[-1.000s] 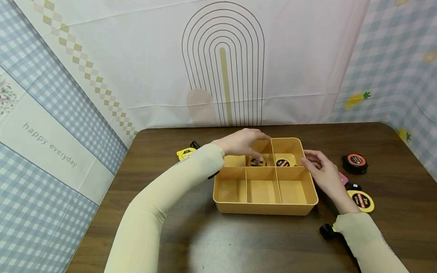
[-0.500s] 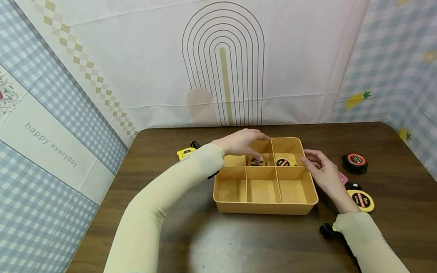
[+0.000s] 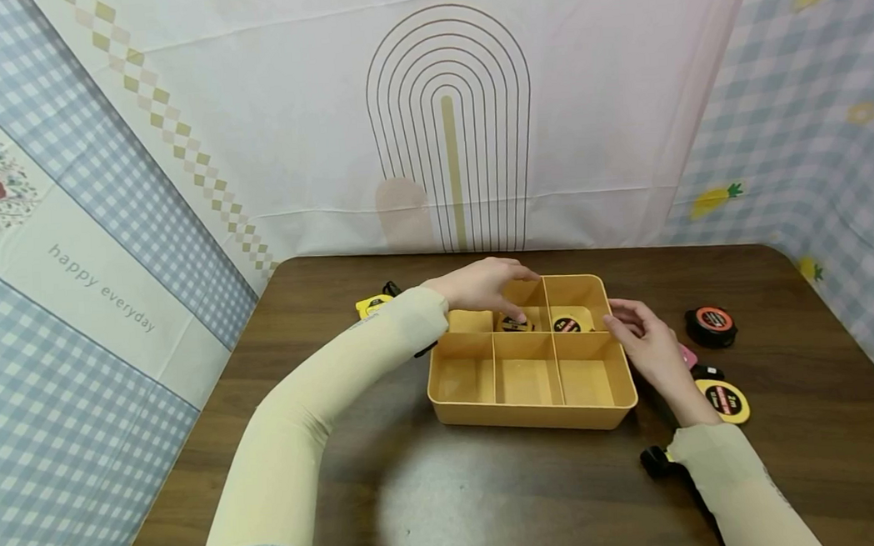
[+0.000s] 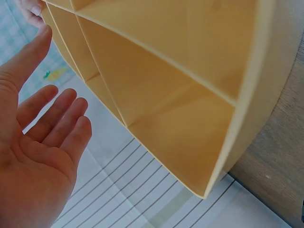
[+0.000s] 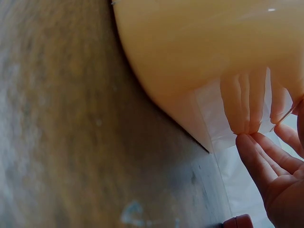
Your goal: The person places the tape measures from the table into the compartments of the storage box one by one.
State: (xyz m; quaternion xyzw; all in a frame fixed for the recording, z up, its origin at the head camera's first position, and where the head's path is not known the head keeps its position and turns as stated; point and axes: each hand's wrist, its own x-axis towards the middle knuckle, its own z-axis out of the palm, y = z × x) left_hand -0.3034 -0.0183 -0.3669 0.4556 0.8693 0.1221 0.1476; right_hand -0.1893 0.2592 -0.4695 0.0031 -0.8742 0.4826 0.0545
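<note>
A yellow divided box stands on the table, with a tape measure in its back middle compartment and another tape measure in the back right one. Over the back middle compartment is my left hand, fingers parted and relaxed, thumb near the tape there; the left wrist view shows this hand beside the box, holding nothing. My right hand touches the box's right side with its fingertips; in the right wrist view the hand has loosely bent fingers against the glossy wall.
Right of the box lie a black-and-red tape measure, a yellow one, a pink item partly behind my right hand, and a black object beside my right sleeve. Another yellow tape measure lies at the back left. Patterned cloth stands behind the table.
</note>
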